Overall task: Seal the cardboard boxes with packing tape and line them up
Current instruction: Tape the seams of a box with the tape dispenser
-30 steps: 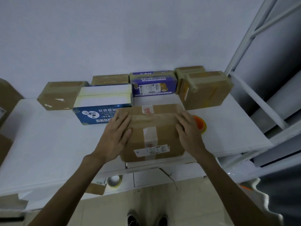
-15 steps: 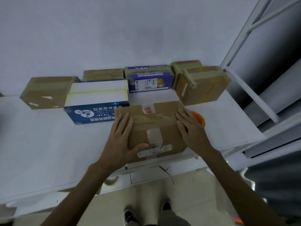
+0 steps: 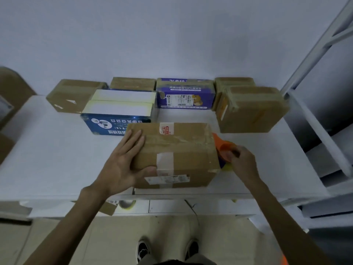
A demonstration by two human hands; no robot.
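A brown cardboard box with tape across its top and a shipping label sits at the front of the white table. My left hand lies on the box's left side, fingers spread on top and thumb on the front face. My right hand is at the box's right side, fingers closed on an orange tape dispenser with a yellowish roll beneath it. Behind stand taped boxes: a brown one, a blue-and-white one, a purple one and a brown one.
Two more brown boxes stand against the white wall. A white metal rack rises at the right. Another tape roll and cardboard scrap lie on a lower shelf under the table. My shoes show on the floor.
My right hand left the box's right side and took hold of the orange tape dispenser beside it. My left hand stays on the box, thumb now on the front face.
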